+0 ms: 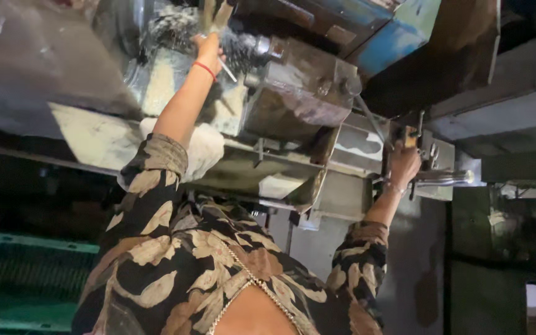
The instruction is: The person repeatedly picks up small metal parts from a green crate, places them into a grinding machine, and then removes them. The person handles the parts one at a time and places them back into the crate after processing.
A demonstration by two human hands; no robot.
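**Item: steel lever on press; thin rod at the machine's wet end**

Lever (445, 178): a polished steel bar, jutting out sideways just beyond the fingers of the right hand (402, 166). It is looking rigid, heavy and smooth, likely slick with oil; the best hold is probably a full wrap close to its mounting block (434, 162). The fingers are curling around that end, though whether they are fully clamped cannot be told.

Rod (227, 70): a thin, light, stiff pale stick, sticking out below the fingers of the left hand (209, 51). The fingers are closing on it in a pinch.

Pose: both arms are reaching up and forward, the left nearly straight into the splashing area (169, 28), the right bent at the elbow. The wrist is wearing a red band (204, 68).
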